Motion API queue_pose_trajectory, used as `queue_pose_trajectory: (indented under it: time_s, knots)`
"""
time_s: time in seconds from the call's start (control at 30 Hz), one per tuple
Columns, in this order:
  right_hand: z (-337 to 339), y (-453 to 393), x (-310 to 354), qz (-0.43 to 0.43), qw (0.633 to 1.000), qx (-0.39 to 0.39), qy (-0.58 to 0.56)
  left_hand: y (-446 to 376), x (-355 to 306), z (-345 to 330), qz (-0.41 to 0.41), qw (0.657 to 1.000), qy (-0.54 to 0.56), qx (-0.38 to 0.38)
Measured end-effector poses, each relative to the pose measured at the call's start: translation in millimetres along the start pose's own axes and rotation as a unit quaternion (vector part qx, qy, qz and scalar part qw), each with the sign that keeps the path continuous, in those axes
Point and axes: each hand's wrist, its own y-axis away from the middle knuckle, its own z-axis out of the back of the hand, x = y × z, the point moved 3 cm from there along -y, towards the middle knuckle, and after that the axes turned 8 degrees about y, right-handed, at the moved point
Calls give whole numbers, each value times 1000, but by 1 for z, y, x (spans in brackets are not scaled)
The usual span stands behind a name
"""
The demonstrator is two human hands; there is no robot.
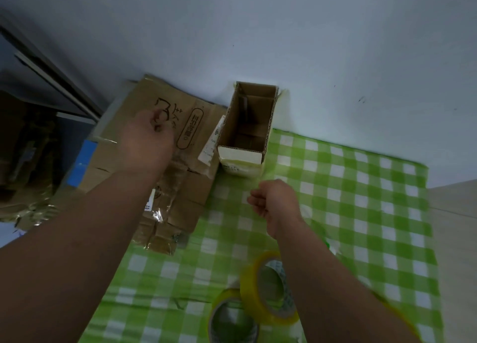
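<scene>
Only flaps (249,138) are seen in the box (268,125), set lengthwise toward the wall (335,45); fingers of left hand (148,141) and right hand (276,203) are curled, grasp indiscernible.

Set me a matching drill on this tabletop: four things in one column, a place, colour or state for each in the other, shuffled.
1 small box
2 flattened cardboard
3 taller tape roll
4 cloth

A green and white checks
B beneath the left hand
C open top, against the wall
D yellow, tilted on edge

Pairs: 1-C, 2-B, 3-D, 4-A
</scene>
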Motion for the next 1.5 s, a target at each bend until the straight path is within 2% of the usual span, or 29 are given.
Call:
queue_pose_trajectory:
  time_s: [0.07, 0.13, 0.23, 0.33, 0.4, 0.5, 0.6, 0.73, 0.8, 0.87, 0.93, 1.0, 1.07, 1.13, 1.2, 1.27, 1.43, 1.5]
  knots:
    - [-20, 10, -2, 31, 995, 53, 84, -3, 11, 16, -16, 996, -89, -28]
    - [-44, 22, -3, 59, 983, 110, 133, -4, 19, 28, 14, 990, -138, -33]
    - [-67, 33, -3, 84, 975, 139, 150, -6, 35, 38, 88, 985, -151, 15]
    - [-73, 38, 2, 112, 979, 94, 143, -8, 41, 49, 139, 989, -31, 49]
    - [-76, 42, 4, 139, 978, 73, 137, -9, 42, 60, 132, 991, 19, 13]
    - [-85, 52, 10, 173, 975, 97, 103, -10, 41, 74, 141, 982, 118, -50]
    - [-95, 63, 15, 195, 969, 140, 56, -13, 43, 90, 176, 952, 220, -118]
    - [-100, 79, 25, 241, 951, 186, 55, -5, 35, 117, 213, 903, 344, -145]
    - [-96, 90, 31, 257, 944, 203, 40, 2, 30, 130, 241, 868, 405, -158]
    - [-88, 100, 38, 267, 945, 188, -7, 8, 27, 142, 269, 825, 467, -172]
    - [-77, 106, 43, 268, 955, 120, -32, 15, 22, 151, 277, 786, 525, -173]
    - [-63, 111, 46, 275, 959, 64, -42, 23, 15, 157, 278, 765, 559, -158]
    - [-52, 119, 49, 257, 961, 82, -62, 32, 7, 158, 283, 750, 585, -124]
    - [-43, 130, 52, 229, 956, 164, -84, 44, -2, 152, 279, 738, 610, -73]
    - [-34, 142, 56, 210, 938, 257, -96, 58, -12, 143, 269, 741, 615, -29]
    - [-21, 153, 56, 208, 920, 315, -110, 74, -21, 131, 273, 745, 609, -5]
    - [55, 156, 64, 269, 914, 258, -159, 112, -39, 95, 327, 756, 566, 39]
    - [94, 156, 69, 292, 920, 230, -123, 126, -51, 78, 346, 770, 532, 67]
